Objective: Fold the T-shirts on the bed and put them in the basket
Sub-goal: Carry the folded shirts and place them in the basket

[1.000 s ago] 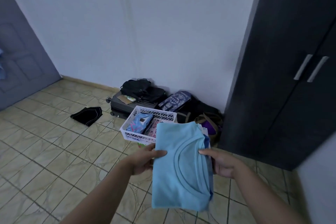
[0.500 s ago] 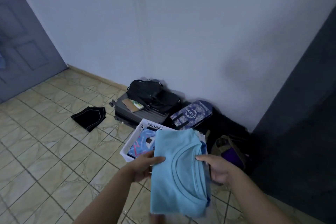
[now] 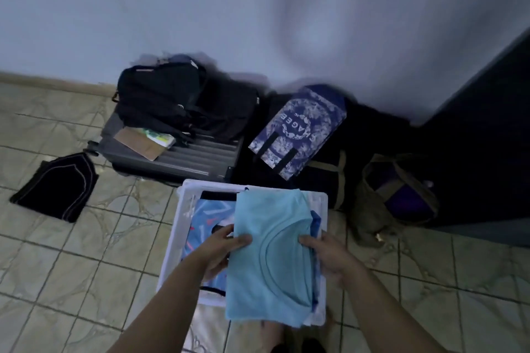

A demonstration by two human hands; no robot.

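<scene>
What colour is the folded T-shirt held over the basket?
Light blue, plain; the T-shirt shows clearly in the head view, with a darker blue one peeking out beneath it.

two hands [image 3: 220, 249], one basket [image 3: 183, 223], one suitcase [image 3: 183, 157]

The only lettering that can be read is on the blue-and-white patterned bag [image 3: 298, 130], which leans against the dark luggage beyond the fingers [image 3: 242, 241], by the wall. White capitals run curved around its round emblem: "AGE" is clear, while the neighbouring letters are too blurred to tell.
</scene>
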